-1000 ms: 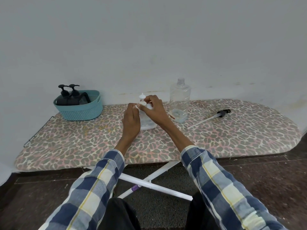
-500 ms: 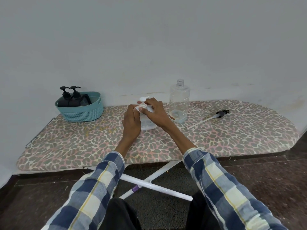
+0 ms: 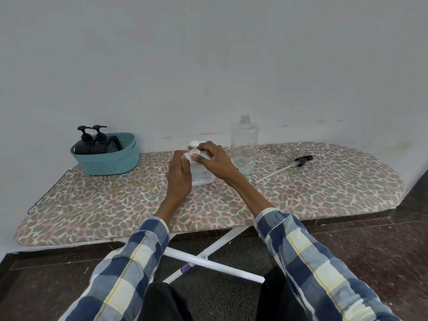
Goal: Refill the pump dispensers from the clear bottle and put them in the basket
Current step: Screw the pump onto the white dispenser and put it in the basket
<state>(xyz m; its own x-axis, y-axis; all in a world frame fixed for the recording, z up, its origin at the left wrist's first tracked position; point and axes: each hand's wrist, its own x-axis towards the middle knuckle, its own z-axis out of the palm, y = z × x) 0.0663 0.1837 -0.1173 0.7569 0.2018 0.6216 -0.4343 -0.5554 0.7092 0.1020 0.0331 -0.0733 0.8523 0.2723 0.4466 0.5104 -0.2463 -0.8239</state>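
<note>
A small clear dispenser (image 3: pixel 203 176) with a white pump head (image 3: pixel 194 144) stands in the middle of the ironing board. My left hand (image 3: pixel 179 174) grips its body from the left. My right hand (image 3: pixel 214 159) pinches the white pump collar at the top. Just to the right stands the tall clear bottle (image 3: pixel 244 144), uncapped, with a little liquid at the bottom. At the back left sits the teal basket (image 3: pixel 108 162), holding two black pump dispensers (image 3: pixel 91 141).
A loose black pump with a long white tube (image 3: pixel 287 166) lies on the board right of the bottle. The leopard-print ironing board (image 3: pixel 115 200) stands against a white wall. Its white legs (image 3: pixel 208 262) cross over the dark floor by my knees.
My right hand's fingers have shifted round the white pump top, which has turned slightly. The dispenser, bottle and basket stay where they were.
</note>
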